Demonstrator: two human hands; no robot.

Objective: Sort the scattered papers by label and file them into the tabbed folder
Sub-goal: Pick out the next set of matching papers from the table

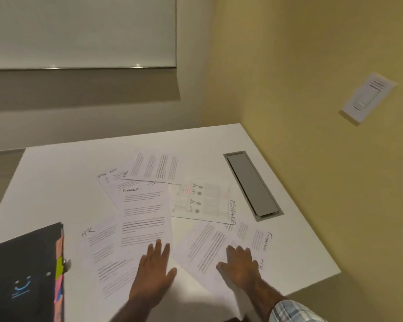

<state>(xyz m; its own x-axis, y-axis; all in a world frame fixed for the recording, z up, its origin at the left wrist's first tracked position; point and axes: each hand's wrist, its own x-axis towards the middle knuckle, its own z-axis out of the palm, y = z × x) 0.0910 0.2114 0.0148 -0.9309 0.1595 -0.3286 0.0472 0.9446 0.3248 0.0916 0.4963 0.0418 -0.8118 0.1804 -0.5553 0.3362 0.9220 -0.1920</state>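
Several white papers lie scattered on the white table (pixel 56 173), hand-labelled HR or FINANCE. A FINANCE sheet (pixel 143 212) lies in the middle, an HR sheet (pixel 102 249) to its left, and a printed form marked FINANCE (pixel 203 201) to its right. My left hand (pixel 154 273) lies flat with straight fingers on the lower edge of the middle FINANCE sheet. My right hand (pixel 241 266) rests flat on an HR sheet (pixel 209 247) at the front right. The black tabbed folder (pixel 21 275) lies closed at the front left, coloured tabs along its right edge.
A grey cable-port lid (pixel 251 184) is set into the table at the back right. A yellow wall with a light switch (pixel 368 98) runs along the right side. The table's right edge falls away close to my right hand.
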